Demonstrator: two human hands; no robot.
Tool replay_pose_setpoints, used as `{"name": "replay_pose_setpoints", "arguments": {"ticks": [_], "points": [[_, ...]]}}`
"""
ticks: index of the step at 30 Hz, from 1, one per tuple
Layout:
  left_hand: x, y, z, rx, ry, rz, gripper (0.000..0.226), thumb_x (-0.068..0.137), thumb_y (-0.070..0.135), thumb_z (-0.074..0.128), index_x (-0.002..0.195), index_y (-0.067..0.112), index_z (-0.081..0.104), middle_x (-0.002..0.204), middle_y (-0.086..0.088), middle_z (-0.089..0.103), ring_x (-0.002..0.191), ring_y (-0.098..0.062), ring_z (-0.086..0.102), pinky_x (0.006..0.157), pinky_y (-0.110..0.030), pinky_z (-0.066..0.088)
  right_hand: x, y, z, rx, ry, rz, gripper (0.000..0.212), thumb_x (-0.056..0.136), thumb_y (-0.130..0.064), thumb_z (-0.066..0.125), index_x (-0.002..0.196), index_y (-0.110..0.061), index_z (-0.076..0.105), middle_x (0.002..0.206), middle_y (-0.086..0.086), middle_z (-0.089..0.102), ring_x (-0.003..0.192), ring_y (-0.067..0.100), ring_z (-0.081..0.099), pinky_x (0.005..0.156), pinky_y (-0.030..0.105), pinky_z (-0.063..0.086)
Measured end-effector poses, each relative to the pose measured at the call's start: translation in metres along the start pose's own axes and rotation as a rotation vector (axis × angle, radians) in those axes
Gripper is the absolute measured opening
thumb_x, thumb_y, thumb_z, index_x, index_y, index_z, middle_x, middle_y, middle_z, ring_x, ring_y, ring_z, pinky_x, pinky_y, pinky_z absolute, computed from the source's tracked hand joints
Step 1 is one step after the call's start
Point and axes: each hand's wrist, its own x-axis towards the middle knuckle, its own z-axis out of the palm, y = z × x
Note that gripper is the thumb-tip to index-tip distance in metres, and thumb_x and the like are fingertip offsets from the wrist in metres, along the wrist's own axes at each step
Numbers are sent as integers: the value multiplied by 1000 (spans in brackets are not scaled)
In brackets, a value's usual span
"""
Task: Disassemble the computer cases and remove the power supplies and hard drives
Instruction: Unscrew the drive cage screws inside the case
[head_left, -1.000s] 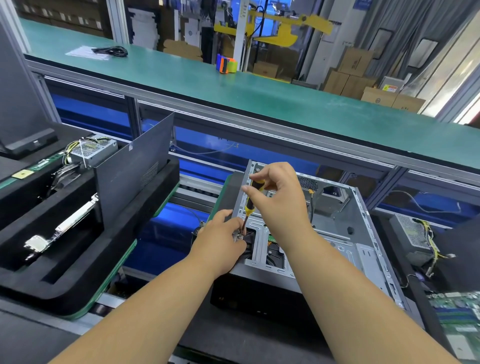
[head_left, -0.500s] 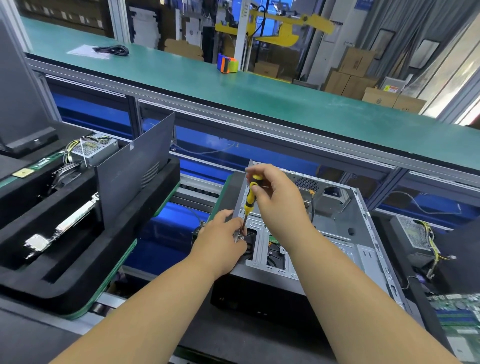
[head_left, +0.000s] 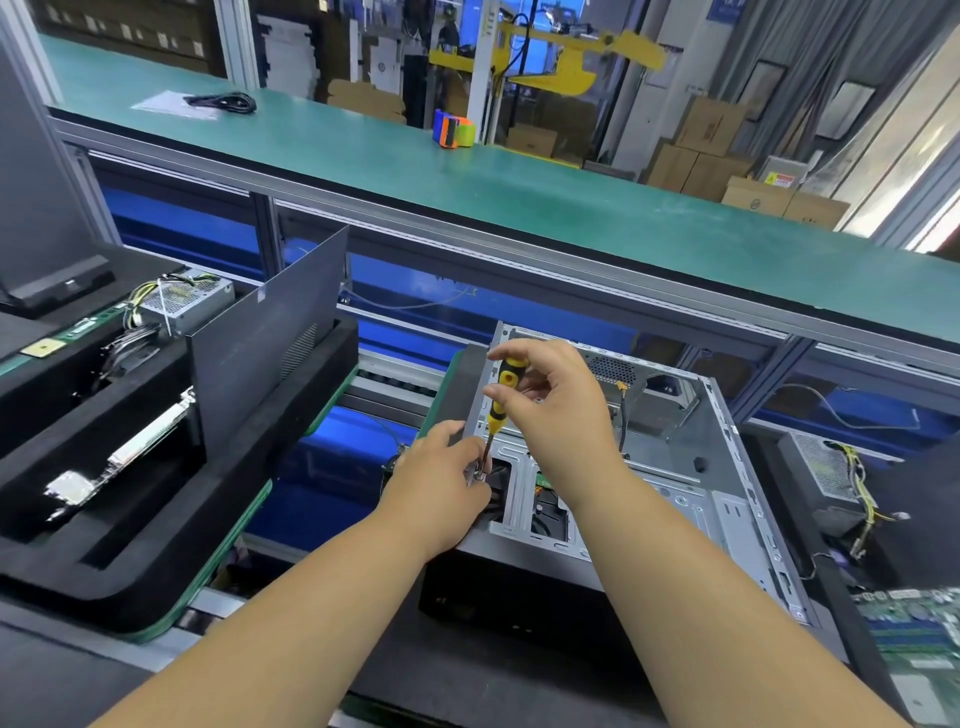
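Since the earlier frame, my right hand (head_left: 558, 410) regripped the screwdriver (head_left: 497, 402) handle; my left hand (head_left: 441, 486) pinches its tip at the computer case (head_left: 675, 467).

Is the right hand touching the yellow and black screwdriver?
Touching. The head view shows the right hand with its fingers curled round the handle of the screwdriver, above the computer case.

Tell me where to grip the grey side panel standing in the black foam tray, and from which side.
Grip the side panel by its free top edge, coming from above. It stands on edge, leaning a little, with its lower edge sunk in the foam tray, so only the top and the ends are open to fingers.
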Motion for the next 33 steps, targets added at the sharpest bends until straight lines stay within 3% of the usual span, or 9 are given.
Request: {"name": "replay_pose_setpoints", "arguments": {"ticks": [3,9,14,18,23,26,29,33], "points": [[2,-2,0,115,71,73,24,91,42,60,114,35,60,154,10,27,137,-22,28,113,-46,31,2,-1,-2,-14,-12,19,38,84,-6,75,98,-40,67,98,-10,55,80,1,53,73,7,44],[9,0,-4,308,116,139,30,90,43,61,118,31,62,149,8,37,131,-21,37,109,-43,32,2,-1,-7,-22,-72,26,39,87,-4,70,102,-39,68,100,-17,56,84,-3,55,77,12,48],[12,4,-10,405,110,172,33,89,45,60,118,31,64,145,8,41,129,-21,39,107,-44,32,1,0,-10,-82,-133,35,44,92,1,59,112,-37,63,106,-10,61,84,8,60,80,25,52],[12,9,-10,475,151,218,32,90,42,59,117,27,66,141,6,45,125,-22,41,105,-42,33,0,3,-13,-113,-157,55,40,96,-3,55,122,-34,55,109,-12,60,91,-3,57,75,7,44],[11,11,-8,501,171,245,32,92,37,57,119,22,65,138,5,45,124,-21,41,105,-39,32,-2,7,-12,-196,-108,-4,40,93,-22,65,131,-32,54,111,-12,50,92,-4,51,81,7,38],[11,13,-7,529,181,271,32,93,34,57,121,21,65,140,4,43,126,-20,40,106,-39,31,-1,8,-11,-181,-65,28,40,92,-21,68,127,-35,56,103,-15,49,83,1,56,78,17,46],[11,14,-6,555,171,280,33,93,35,57,123,21,63,142,4,41,126,-20,39,107,-39,30,0,7,-12,-171,-71,54,41,92,-16,67,126,-35,54,101,-12,57,87,8,60,80,24,49],[12,19,-6,604,160,297,33,91,32,60,122,21,64,141,4,41,125,-20,38,107,-38,29,2,8,-17,-72,-87,124,41,91,-11,67,116,-39,51,92,-15,63,85,0,61,73,15,46]]}}
